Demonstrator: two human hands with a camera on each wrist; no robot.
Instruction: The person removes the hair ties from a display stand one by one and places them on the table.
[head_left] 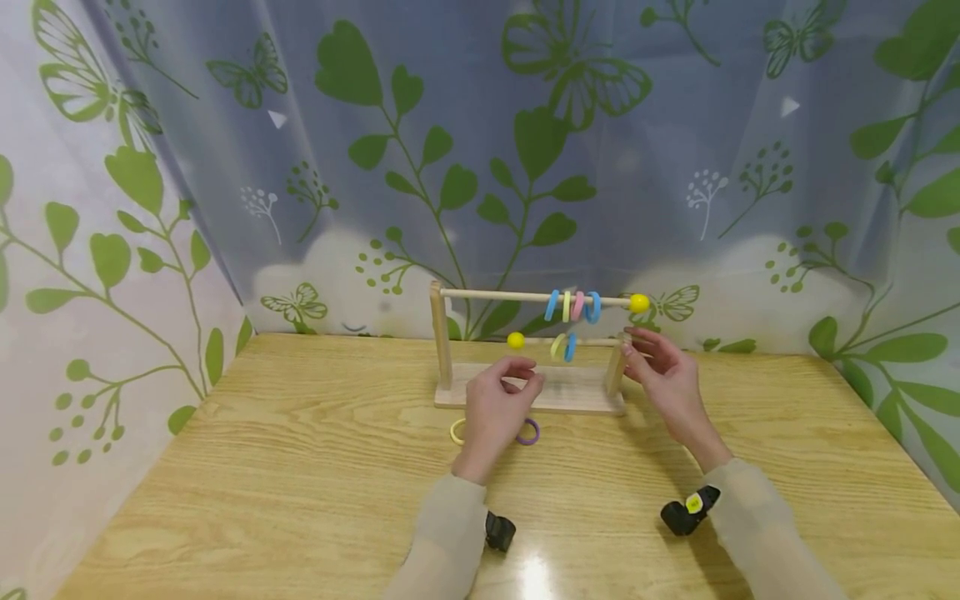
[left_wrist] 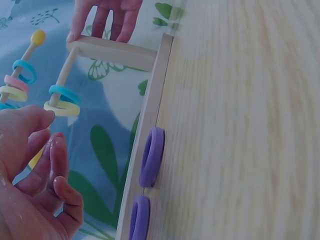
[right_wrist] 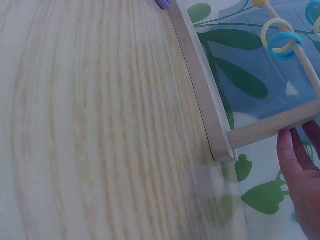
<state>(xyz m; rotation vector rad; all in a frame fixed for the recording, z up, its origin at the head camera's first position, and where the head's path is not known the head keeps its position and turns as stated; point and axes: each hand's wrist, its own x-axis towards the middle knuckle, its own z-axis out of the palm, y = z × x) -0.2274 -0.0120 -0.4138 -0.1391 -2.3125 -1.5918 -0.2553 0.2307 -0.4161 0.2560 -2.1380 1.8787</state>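
A wooden stand (head_left: 573,400) has two rods. On its upper rod (head_left: 495,295) hang several blue, yellow and pink rings; a yellow ring (head_left: 557,347) and a blue ring (head_left: 571,347) hang on the lower rod. My left hand (head_left: 498,404) hovers in front of the lower rod's yellow ball end (head_left: 516,340), fingers loosely bent, nothing held. At the right post (left_wrist: 120,52), my right hand (head_left: 667,379) touches the outer side near the top with fairly straight fingers. Two purple rings (left_wrist: 152,157) lie by the base, one hidden by my left hand in the head view.
A yellow ring (head_left: 457,431) lies on the wooden table (head_left: 300,467), partly covered by my left hand. Behind the stand hangs a patterned curtain (head_left: 480,167). Black wrist cameras (head_left: 684,515) stick out from both sleeves.
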